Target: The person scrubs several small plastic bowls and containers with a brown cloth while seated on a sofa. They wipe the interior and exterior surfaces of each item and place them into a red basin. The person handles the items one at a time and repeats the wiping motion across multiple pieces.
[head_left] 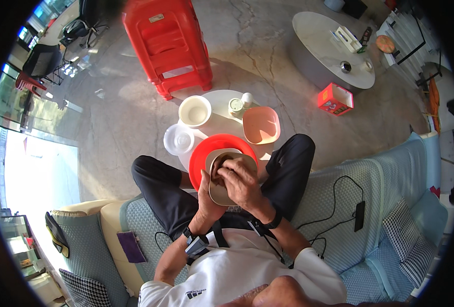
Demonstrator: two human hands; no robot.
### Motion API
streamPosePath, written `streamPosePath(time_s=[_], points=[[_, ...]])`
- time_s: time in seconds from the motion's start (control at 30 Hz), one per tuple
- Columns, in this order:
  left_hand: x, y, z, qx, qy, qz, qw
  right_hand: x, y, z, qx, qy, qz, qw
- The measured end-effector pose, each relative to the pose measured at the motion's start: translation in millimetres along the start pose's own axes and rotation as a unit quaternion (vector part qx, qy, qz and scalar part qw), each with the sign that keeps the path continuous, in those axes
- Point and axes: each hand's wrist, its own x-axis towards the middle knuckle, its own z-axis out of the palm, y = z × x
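My left hand point(208, 199) grips the side of a beige, square-rounded bowl point(223, 197), tilted over a red round basin point(199, 153). The fingers of my right hand point(242, 182) reach into that bowl and touch something brownish, too hidden to name. Under it, a second pale container point(213, 155) shows partly inside the basin. Beyond the basin, on a small white round table point(219, 100), stand a white tub point(195, 111), a translucent plastic lid or bowl point(178, 139), a pink square bowl point(261, 125), a lidded jar point(235, 106) and a white bottle point(247, 99).
Stacked red plastic stools point(169, 46) stand beyond the small table. An oval coffee table point(319, 42) is at the upper right, with a red box point(336, 99) beside it. A sofa with a blue quilted cover point(338, 192) surrounds me; a black cable and power bank-like device point(359, 217) lie on it.
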Motion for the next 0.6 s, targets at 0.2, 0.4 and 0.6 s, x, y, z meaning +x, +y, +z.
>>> streamPosePath(time_s=[0.2, 0.4, 0.6], points=[[-2, 8, 9, 0.03, 0.057, -0.024, 0.998, -3, 11, -13, -0.094, 0.007, 0.047, 0.994], [12, 10, -11, -0.059, -0.06, -0.051, 0.995, -31, -12, -12, 0.045, -0.043, 0.153, 0.986], [5, -4, -2, -0.005, 0.031, -0.013, 0.999, -14, -18, 4, 0.078, 0.002, 0.091, 0.993]])
